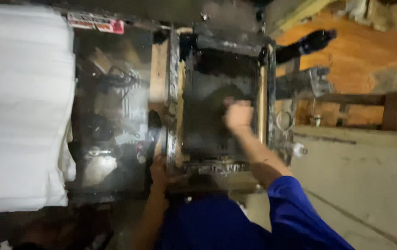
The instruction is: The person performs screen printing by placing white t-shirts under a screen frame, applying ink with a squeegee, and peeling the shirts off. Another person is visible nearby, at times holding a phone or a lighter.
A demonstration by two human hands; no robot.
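A dark, ink-stained framed screen (217, 99) lies flat in a wooden printing frame (174, 92) in the middle of the view. My right hand (238, 115) is over the right part of the dark screen, fingers curled; blur hides whether it grips anything. My left hand (159, 171) rests on the near left corner of the frame, fingers against its edge. A blue sleeve (295, 213) covers my right upper arm.
A tall stack of white sheets (20, 106) fills the left side. Between it and the frame sits a dark glass-topped bin with cables and clutter (110, 111). Metal levers and a black handle (314, 41) stick out at right, beside a pale concrete floor (360, 185).
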